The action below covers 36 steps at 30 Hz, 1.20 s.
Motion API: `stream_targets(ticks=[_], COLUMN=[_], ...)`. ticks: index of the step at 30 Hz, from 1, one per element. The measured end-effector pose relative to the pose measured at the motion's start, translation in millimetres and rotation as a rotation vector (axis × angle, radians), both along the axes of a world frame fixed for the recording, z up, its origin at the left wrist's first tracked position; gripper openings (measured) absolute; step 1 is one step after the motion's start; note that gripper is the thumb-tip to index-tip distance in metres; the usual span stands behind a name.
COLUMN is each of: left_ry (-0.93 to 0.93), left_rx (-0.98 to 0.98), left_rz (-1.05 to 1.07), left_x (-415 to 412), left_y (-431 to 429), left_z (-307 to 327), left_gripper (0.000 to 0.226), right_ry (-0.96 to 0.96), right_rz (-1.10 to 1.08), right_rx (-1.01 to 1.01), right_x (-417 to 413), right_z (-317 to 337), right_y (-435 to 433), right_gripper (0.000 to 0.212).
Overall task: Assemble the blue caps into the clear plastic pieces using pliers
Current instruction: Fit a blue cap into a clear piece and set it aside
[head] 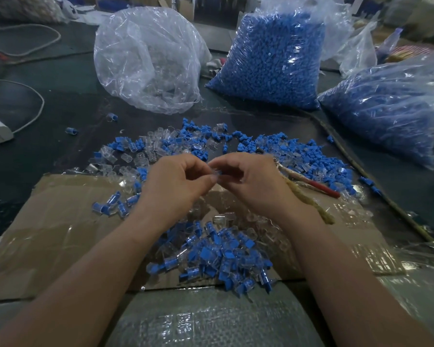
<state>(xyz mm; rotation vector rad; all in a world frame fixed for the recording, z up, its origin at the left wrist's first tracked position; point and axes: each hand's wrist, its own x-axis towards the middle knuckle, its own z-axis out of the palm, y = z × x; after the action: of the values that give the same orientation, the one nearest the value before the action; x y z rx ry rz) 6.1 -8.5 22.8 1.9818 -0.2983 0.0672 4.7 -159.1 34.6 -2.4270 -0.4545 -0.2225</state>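
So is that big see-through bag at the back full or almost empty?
Almost empty. The big crumpled clear plastic bag sags, with only a few clear pieces showing near its bottom.

Your left hand [178,181] and right hand [251,181] meet above the cardboard sheet [60,221] on the bench [60,96], the pile of assembled pieces [211,259] just before them, loose caps [323,166] and plastic pieces [125,156] spread behind, the pliers [318,187] to their right, and farther back a left bag [145,61], middle bag [273,58] and right bag [386,108].

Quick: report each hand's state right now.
Left hand: pinching the small clear-and-blue piece.
Right hand: pinching the same piece from the other side.
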Motion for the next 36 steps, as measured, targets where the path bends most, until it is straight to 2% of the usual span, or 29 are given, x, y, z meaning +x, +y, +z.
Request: stream_targets(ticks=[3,7,11,15,19,23,30,36], left_ry=[-0.042,0.011,0.125,0.163,0.227,0.270,0.245,0.213], left_rx=[0.007,-0.111,-0.209,-0.274,-0.393,-0.439,-0.438,-0.432], left_rz=[0.016,0.075,0.061,0.026,0.027,0.019,-0.031,-0.046], left_x=[-1,1,1,-1,0,0,0,0], left_y=[-1,0,0,0,1,2,2,2], left_z=[1,3,6,9,11,12,11,11], left_gripper=[0.017,0.017,0.018,0.017,0.013,0.014,0.015,0.013], right_ry=[0.027,0.017,0.032,-0.023,-0.039,-0.033,-0.135,-0.053], right_rz=[0.006,-0.065,-0.124,-0.093,-0.080,-0.043,-0.089,-0.029], right_rx=[0.039,0.076,0.266,0.408,0.507,0.516,0.360,0.486], right_x=[-1,0,-2,-8,-10,-14,-14,-14], right_z=[0,1,3,6,8,7,5,5], right_y=[1,-5,-10,-8,-6,-1,5,3], right_gripper=[0.035,0.037,0.024,0.030,0.026,0.024,0.024,0.015])
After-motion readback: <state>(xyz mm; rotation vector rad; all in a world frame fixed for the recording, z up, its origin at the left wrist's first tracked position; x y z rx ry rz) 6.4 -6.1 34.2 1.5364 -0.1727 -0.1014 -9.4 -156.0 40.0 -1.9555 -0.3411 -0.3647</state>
